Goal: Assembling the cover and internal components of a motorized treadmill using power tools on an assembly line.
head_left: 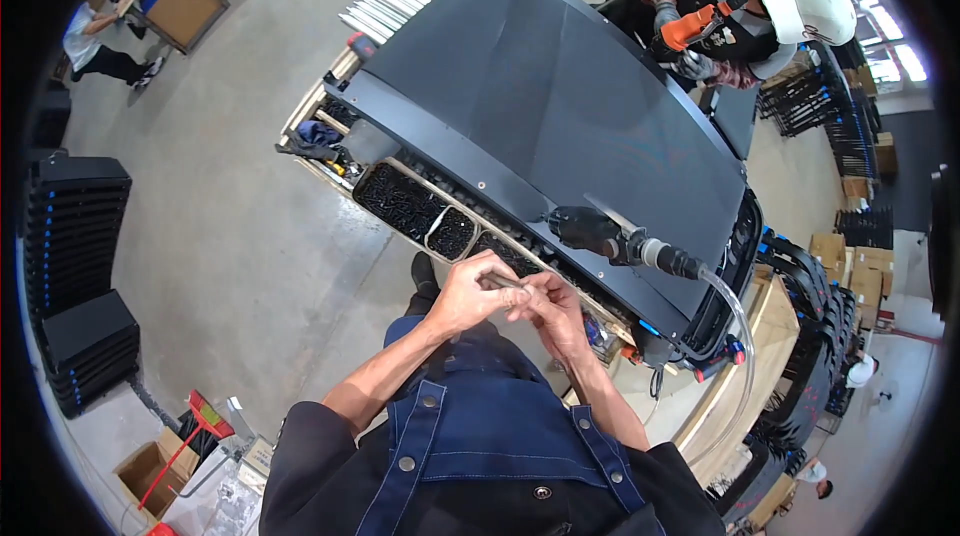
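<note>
In front of my apron both hands meet, close to the edge of a large dark grey panel (pixel 500 66). A short, grey-brown, rod-like piece (pixel 503 281) lies in the closed fingers of my left hand (pixel 468 296). My right hand (pixel 555 314) is closed too, its fingertips pinched together against the left ones; whatever they grip is too small to make out. Just beyond the hands sits a bin of black screws (pixel 505 251), partly covered by my fingers. On the panel, to the right, rests a black air-powered driver (pixel 590 229) with a clear hose (pixel 742 336).
More black fasteners fill a bin (pixel 395 198) along the panel's near side. Across the panel a co-worker in a white helmet (pixel 815 6) holds an orange power tool (pixel 690 28). Stacked dark panels (pixel 80 226) stand left. A wooden bench (pixel 735 386) borders my right.
</note>
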A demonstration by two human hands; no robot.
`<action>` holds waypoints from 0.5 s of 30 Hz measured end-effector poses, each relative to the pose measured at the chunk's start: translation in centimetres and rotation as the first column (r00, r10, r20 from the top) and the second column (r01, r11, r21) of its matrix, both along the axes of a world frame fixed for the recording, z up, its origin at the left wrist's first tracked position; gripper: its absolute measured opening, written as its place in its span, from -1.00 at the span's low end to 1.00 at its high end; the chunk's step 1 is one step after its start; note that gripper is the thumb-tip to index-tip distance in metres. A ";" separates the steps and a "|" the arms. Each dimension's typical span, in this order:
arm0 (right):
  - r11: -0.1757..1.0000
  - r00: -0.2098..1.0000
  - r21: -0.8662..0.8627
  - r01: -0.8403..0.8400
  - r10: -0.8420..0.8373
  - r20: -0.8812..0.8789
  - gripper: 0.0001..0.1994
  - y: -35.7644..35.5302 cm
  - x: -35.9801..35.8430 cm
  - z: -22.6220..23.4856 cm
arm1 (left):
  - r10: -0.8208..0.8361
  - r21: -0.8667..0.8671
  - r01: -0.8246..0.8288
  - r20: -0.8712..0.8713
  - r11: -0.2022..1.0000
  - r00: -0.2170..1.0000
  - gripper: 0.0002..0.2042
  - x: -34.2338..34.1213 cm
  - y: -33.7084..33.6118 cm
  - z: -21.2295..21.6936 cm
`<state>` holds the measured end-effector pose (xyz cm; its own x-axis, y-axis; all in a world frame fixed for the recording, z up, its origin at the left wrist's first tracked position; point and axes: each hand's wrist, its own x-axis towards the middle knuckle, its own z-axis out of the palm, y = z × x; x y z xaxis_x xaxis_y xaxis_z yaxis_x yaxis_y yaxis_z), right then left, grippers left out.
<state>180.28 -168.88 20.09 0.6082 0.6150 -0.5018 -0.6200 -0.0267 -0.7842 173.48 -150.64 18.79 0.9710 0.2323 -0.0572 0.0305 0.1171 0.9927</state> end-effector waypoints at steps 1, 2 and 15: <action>0.986 0.980 -0.136 0.102 -0.076 0.185 -0.81 -1.0 0.1 -1.5 | -0.047 -0.132 0.033 -0.101 0.991 0.994 -0.78 0.7 -0.4 -1.9; 0.947 0.942 -0.219 0.237 -0.168 0.289 -0.72 -0.4 0.2 -0.1 | -0.081 -0.251 0.027 -0.205 0.968 0.975 -0.72 0.8 -0.2 -4.1; 0.935 0.637 0.101 0.340 -0.308 0.707 -0.34 8.7 10.9 3.6 | -0.456 -0.986 -0.142 -0.168 0.090 0.874 -0.84 10.0 -2.2 -19.6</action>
